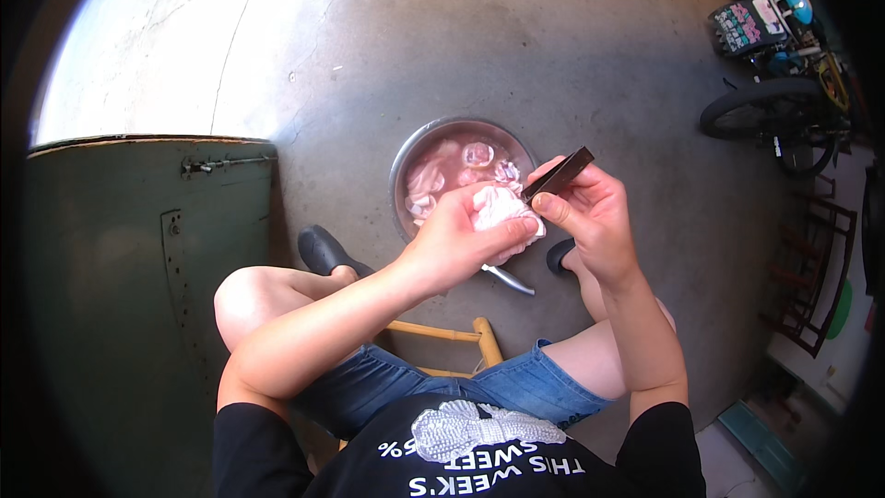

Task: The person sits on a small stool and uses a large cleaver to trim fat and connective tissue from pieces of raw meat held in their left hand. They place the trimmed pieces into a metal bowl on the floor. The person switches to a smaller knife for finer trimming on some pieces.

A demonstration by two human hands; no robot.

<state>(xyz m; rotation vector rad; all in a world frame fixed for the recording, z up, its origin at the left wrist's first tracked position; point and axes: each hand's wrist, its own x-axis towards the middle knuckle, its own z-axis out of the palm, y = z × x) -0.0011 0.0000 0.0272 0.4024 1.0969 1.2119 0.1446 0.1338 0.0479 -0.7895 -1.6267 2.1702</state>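
My left hand [463, 228] grips a pale, wrinkled piece of raw meat [503, 211], which looks like a chunk of pig's trotter. In my right hand [588, 214] is a pair of broad, dark tweezers [563, 171], pinched between thumb and fingers. Their lower tips meet the meat's right side; whether they grip anything there is too small to tell. Below both hands a round metal basin [395, 187] stands on the floor. Pinkish water [453, 155] fills it, with several raw meat pieces [477, 154] inside. A silvery metal handle [510, 280] shows under my left hand, its other end hidden.
A green metal door [152, 242] with a bolt stands at the left. My feet in dark clogs [323, 249] flank the basin, and I sit on a bamboo seat [487, 342]. Along the right are a bicycle wheel [760, 107] and a dark wooden chair [819, 277].
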